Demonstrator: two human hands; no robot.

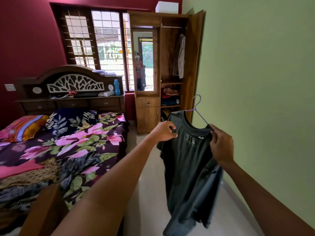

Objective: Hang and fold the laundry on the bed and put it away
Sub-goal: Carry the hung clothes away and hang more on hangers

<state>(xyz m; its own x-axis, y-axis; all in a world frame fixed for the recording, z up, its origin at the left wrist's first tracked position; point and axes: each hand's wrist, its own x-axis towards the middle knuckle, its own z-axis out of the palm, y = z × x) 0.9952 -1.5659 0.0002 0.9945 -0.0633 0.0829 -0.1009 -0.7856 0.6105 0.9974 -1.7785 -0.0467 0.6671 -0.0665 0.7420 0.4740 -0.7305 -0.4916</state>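
A dark grey T-shirt point(186, 169) hangs in front of me on a purple wire hanger point(198, 107), whose hook sticks up above the collar. My left hand point(164, 131) pinches the shirt's left shoulder. My right hand point(220, 143) grips the right shoulder by the collar. More laundry point(42, 174), brown, spotted and dark pieces, lies crumpled on the near part of the bed point(88, 138). Ahead stands the wooden wardrobe point(172, 68) with its door open; a light shirt point(180, 56) hangs from its rail.
The bed with a floral sheet and pillows fills the left side, its wooden footboard point(44, 212) close to me. A pale tiled floor strip point(150, 193) runs between bed and green wall point(255, 82) toward the wardrobe. Folded clothes point(170, 97) sit on wardrobe shelves. A mirror point(143, 60) shows a person.
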